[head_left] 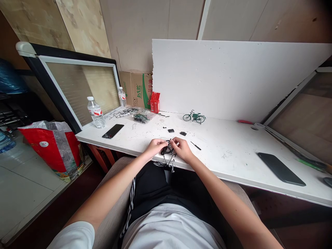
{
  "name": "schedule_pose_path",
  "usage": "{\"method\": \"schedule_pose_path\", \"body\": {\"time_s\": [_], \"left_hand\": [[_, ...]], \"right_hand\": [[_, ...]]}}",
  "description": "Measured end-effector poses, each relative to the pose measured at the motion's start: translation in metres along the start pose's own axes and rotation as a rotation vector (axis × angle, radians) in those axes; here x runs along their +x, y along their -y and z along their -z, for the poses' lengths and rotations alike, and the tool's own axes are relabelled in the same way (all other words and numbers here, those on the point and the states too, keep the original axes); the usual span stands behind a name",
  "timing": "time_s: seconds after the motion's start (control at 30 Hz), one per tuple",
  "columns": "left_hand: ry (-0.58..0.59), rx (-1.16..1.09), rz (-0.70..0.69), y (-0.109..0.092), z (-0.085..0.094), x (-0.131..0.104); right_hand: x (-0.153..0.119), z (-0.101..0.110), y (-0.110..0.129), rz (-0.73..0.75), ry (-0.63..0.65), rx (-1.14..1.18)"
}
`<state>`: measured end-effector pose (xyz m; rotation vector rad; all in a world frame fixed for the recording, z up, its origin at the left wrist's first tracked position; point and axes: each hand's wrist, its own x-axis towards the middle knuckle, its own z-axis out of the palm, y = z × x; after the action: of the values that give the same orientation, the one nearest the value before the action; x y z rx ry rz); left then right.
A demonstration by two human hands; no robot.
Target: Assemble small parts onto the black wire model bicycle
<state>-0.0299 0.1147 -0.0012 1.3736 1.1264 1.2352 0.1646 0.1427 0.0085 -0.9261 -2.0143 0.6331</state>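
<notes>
A small black model bicycle is held at the table's front edge, its handlebar end hanging over my lap. My left hand pinches it from the left, and my right hand grips it from the right near a wheel. Fingers partly cover the gripped parts. Just beyond my hands lie two small black pieces, a flat one and a rougher one. To the right of my right hand is a thin black stick-like piece. Farther back stands a finished-looking green model bicycle.
On the left of the white table are a phone, a water bottle, black part frames and a plastic bag of parts. A red box stands behind. At right lies a dark flat slab.
</notes>
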Motion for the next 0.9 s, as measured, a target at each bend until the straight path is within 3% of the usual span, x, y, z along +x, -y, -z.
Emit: {"method": "schedule_pose_path", "body": {"time_s": [0.9], "left_hand": [[0.012,0.037,-0.004,0.0016,0.0013,0.0012]], "right_hand": [[0.0003,0.0004,-0.0012,-0.017,0.031,-0.038]]}}
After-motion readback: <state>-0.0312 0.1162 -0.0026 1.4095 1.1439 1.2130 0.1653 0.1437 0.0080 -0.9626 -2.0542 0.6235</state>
